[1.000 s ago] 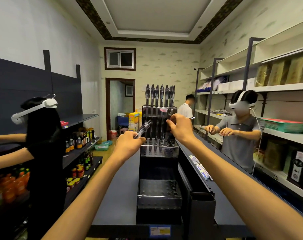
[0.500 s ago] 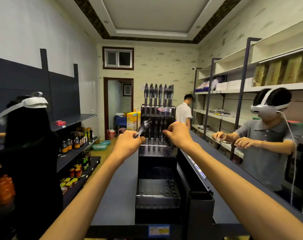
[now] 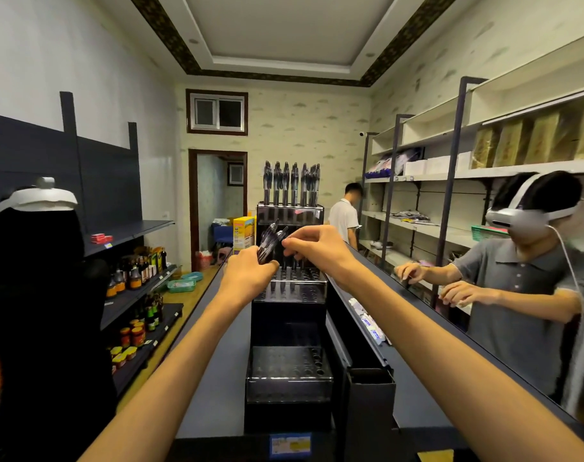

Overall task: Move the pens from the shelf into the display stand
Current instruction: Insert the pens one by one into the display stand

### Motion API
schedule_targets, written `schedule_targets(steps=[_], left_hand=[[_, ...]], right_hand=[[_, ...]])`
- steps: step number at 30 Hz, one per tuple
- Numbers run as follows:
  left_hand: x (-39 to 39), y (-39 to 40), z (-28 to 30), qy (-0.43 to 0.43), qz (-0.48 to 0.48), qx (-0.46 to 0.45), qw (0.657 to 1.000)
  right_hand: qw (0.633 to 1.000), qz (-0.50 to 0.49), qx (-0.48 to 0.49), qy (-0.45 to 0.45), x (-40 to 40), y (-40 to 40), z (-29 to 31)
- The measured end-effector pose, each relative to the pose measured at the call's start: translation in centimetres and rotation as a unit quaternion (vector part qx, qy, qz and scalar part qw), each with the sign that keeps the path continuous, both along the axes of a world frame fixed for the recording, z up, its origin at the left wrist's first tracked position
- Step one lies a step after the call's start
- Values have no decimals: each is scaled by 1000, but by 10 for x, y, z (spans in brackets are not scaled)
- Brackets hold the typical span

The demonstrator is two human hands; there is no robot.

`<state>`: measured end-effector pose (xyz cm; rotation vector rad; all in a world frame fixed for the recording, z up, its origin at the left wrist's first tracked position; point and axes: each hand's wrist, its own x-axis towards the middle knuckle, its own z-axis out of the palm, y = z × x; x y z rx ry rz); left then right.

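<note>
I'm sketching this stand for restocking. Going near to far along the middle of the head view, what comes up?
Price label → empty lower tier of holes → middle tier → left hand holding spare pens → top row of standing pens → doorway.

The left hand (image 3: pixel 247 275) hides the lower ends of its pens (image 3: pixel 270 240), so their count is unclear; both forearms run off the bottom edge; the stand (image 3: pixel 289 328) base is hidden.
</note>
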<state>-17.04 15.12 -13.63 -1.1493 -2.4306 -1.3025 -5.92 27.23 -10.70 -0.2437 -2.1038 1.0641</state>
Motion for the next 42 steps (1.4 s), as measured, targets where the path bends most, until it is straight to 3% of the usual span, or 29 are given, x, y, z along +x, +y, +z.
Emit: schedule_targets(steps=[11,17,19,21,25,29,36,42], left_hand=[[5,5,-3,33,-45,-25,998],[-9,-8,-6,54,-6,-36,998],[-13,-14,-9,56,2,-20,998],[-17,-18,-11,59,10,-9,998],[-20,-23,-13,67,8,3,998],[-22,-25,-14,77,9,5,997],[-27,-27,-19,105,28,2,994],[-35,-28,-20,109,33,4,993]], right_hand=[[998,33,-46,-7,8,-7,-7],[975,29,-215,45,3,8,0],[970,14,-231,77,3,16,5],[975,-28,-200,91,4,22,9],[983,-171,-22,64,7,35,14],[972,-213,92,39,7,33,13],[968,-216,120,36,-1,39,4],[960,-239,143,-30,-13,46,-1]])
